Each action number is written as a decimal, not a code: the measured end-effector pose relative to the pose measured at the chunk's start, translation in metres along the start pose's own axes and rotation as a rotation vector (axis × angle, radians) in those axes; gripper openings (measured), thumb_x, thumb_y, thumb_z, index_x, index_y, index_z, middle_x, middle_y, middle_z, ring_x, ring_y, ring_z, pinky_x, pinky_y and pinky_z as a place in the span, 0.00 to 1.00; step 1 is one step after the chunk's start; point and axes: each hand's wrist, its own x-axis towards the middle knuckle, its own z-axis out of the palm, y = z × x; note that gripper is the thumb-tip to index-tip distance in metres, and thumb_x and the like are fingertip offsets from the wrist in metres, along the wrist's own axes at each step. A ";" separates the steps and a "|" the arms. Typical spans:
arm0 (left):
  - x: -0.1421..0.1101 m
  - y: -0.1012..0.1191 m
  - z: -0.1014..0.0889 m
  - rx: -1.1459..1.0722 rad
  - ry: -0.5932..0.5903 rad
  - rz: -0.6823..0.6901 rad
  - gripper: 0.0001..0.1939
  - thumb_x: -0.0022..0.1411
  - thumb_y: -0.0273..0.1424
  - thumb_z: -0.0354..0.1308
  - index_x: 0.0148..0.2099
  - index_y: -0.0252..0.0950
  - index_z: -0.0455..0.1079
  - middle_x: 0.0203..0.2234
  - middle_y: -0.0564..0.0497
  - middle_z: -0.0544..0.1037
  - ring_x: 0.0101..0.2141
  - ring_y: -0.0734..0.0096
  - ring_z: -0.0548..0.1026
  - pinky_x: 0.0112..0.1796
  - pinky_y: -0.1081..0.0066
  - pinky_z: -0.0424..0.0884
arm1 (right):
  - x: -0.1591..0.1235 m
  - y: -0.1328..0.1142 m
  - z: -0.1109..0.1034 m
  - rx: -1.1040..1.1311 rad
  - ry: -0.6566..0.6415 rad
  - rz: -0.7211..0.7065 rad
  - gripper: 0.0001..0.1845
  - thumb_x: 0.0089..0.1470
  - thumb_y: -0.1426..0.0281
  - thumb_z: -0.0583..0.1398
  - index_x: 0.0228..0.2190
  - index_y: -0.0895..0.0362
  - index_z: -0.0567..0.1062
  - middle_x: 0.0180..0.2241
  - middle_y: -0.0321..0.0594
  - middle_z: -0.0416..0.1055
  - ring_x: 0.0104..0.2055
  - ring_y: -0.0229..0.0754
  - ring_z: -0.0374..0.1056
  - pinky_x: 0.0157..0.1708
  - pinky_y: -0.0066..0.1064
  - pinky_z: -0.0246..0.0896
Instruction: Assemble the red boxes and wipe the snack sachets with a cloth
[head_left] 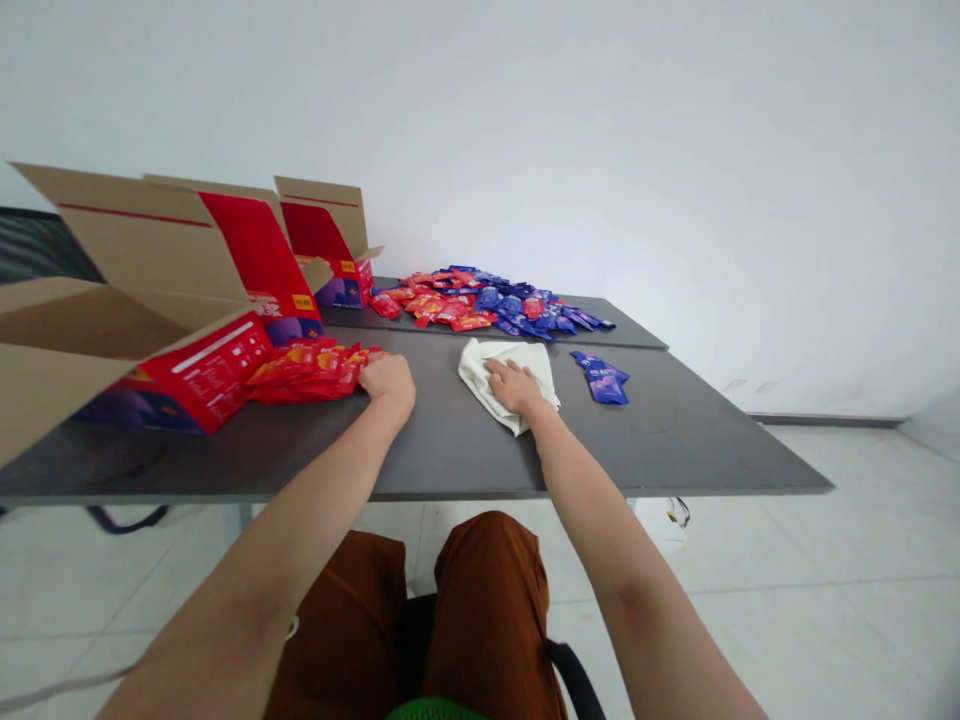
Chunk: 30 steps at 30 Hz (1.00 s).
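Observation:
My left hand (390,384) is curled against the right end of a heap of red sachets (311,372). Its fingertips are hidden, so whether a sachet is in its grip does not show. A folded white cloth (480,378) lies on the dark grey table, and my right hand (513,386) rests flat on top of it, fingers spread. To the right of that hand, a few blue-purple sachets (606,380) lie overlapping.
Open cardboard boxes, including a red and purple box (214,375) and a smaller box (349,285), stand on the left with flaps raised. Toward the wall spreads a large pile of red and blue sachets (487,300). The table's front edge (465,495) runs above my knees.

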 end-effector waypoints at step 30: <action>0.161 0.137 0.093 -0.086 0.008 0.484 0.25 0.58 0.33 0.50 0.53 0.18 0.67 0.43 0.21 0.74 0.47 0.36 0.72 0.43 0.52 0.68 | -0.013 -0.070 0.019 0.058 0.056 0.078 0.49 0.55 0.42 0.47 0.67 0.57 0.50 0.70 0.48 0.34 0.70 0.62 0.22 0.62 0.64 0.14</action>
